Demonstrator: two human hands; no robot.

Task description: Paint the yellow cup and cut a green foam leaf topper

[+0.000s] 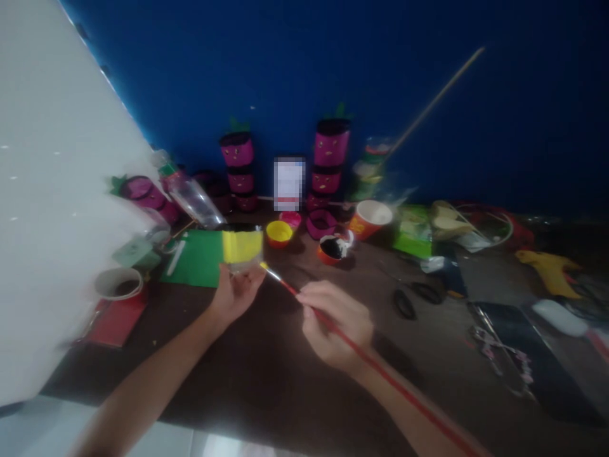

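Near the centre of the frame, the left hand (238, 295) holds a yellow-painted container (242, 247) by its lower part; the right hand (335, 327) holds a red paintbrush (289, 288) in a narrow grip, with the yellow tip beside the container. If they touch, I cannot tell. A green sheet (195, 263) lies partly hidden behind the container, and close to its right stands a small yellow cup (278, 244). Two purple stacks (238, 153) with faces stand at upper centre; a clear bottle (193, 198) leans to their left. At right lies a yellow glue gun (547, 270). The table (266, 381) is dark brown, the back wall (285, 57) deep blue, the left wall (57, 178) whitish.
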